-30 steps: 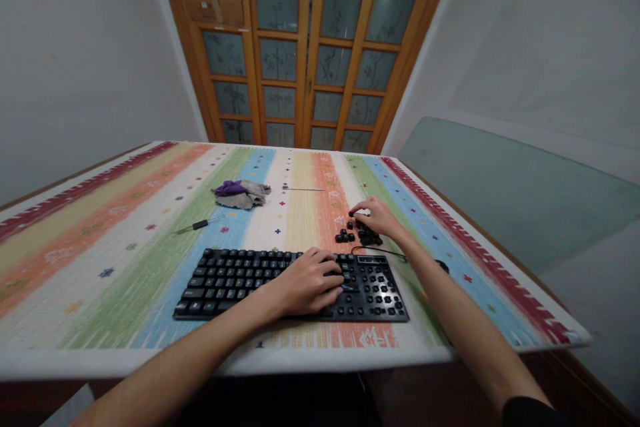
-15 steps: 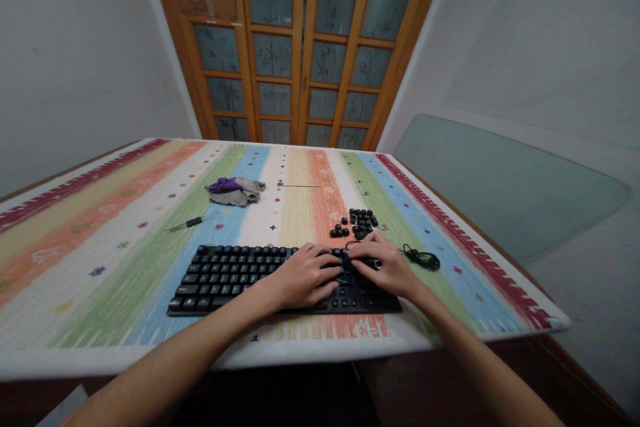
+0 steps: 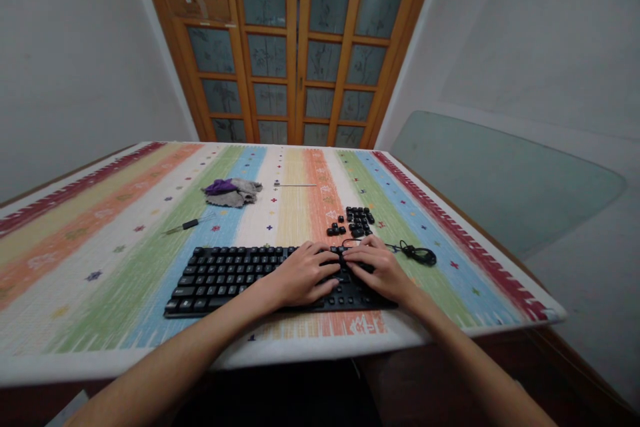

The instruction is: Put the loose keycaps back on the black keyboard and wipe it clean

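A black keyboard point(image 3: 215, 283) lies along the near side of the table. Its left part bears keycaps, while bare key positions show at its right end. My left hand point(image 3: 307, 273) rests over the right half of the keyboard, palm down, its fingers spread towards the right. Opposite it, my right hand point(image 3: 377, 267) touches the keyboard's right end with fingers stretched to the left and the thumb apart from them. Its fingertips come close to those of my left hand; anything small beneath them is hidden. Loose black keycaps point(image 3: 357, 217) lie in a group just behind the keyboard.
A coiled black cable point(image 3: 420, 254) lies right of the keyboard. Farther back are a grey and purple cloth point(image 3: 233, 192), a thin metal rod point(image 3: 297, 185) and a black-handled wire tool point(image 3: 191, 223). A striped cloth point(image 3: 115, 273) covers the table.
The whole view has shifted slightly to the left. My right hand's fingers have moved a little on the keyboard; my left hand stays in place.
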The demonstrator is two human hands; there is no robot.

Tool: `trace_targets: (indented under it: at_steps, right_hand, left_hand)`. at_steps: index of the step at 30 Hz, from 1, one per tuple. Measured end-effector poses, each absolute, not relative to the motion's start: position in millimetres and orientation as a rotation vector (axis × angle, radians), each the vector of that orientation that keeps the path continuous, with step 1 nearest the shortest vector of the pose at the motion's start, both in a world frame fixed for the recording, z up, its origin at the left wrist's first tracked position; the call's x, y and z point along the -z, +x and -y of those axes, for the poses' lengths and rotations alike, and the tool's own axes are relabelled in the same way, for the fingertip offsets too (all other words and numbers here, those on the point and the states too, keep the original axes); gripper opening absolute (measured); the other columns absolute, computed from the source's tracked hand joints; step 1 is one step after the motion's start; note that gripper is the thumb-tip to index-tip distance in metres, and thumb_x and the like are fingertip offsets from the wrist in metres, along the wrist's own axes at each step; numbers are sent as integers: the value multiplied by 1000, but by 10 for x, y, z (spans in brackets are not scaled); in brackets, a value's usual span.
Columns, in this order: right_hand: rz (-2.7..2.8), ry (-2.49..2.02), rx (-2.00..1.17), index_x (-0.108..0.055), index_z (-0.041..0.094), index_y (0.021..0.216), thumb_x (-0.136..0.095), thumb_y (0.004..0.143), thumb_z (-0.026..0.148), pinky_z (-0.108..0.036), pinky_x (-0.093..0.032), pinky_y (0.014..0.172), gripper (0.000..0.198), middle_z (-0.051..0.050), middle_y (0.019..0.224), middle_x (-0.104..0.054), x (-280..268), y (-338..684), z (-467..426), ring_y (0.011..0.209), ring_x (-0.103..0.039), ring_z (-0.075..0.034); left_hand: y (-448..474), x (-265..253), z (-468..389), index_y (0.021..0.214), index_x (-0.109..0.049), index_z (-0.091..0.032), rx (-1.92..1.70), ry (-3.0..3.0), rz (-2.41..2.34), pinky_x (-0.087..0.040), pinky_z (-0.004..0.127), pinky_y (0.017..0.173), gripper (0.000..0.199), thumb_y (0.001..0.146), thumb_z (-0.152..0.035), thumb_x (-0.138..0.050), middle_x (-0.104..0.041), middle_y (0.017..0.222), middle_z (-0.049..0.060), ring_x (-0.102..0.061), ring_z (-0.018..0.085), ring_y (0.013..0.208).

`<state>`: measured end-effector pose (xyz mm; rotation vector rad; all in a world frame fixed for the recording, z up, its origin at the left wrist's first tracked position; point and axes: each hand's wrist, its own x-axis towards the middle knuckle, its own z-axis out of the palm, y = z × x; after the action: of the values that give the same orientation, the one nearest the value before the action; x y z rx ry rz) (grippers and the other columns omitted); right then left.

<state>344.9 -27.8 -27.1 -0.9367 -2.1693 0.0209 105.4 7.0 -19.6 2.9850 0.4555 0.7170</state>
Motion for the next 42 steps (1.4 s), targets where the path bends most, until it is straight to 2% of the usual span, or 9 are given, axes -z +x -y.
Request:
trace_targets:
  at_steps: [30,35,42]
  right_hand:
    - [2245,-935,6,-75,23,105,-55,99,19,-45,-54,86,21,-6,100,-76,290,3459,248,92,-63,-23]
    - [2210,-1035,38,-77,24,96,-62,92,20,-54,-50,98,15,-11,121,-66,305,3471,275,111,-58,-29]
    - [2212,-1090,-69,-76,23,90,-65,93,23,-57,-45,101,12,-11,123,-62,303,3494,290,117,-54,-31]
  left_hand:
    - [1090,206,-74,125,-63,-14,-664,2967,-480,-45,47,107,34,101,-35,-53,-63,133,14,-53,29,126]
    - [1098,169,-70,130,-60,-16,-613,2956,-496,-43,47,109,37,100,-36,-55,-64,134,13,-53,29,128]
    - [1123,120,-50,129,-61,-14,-581,2986,-507,-42,47,108,37,101,-37,-55,-68,127,12,-52,31,127]
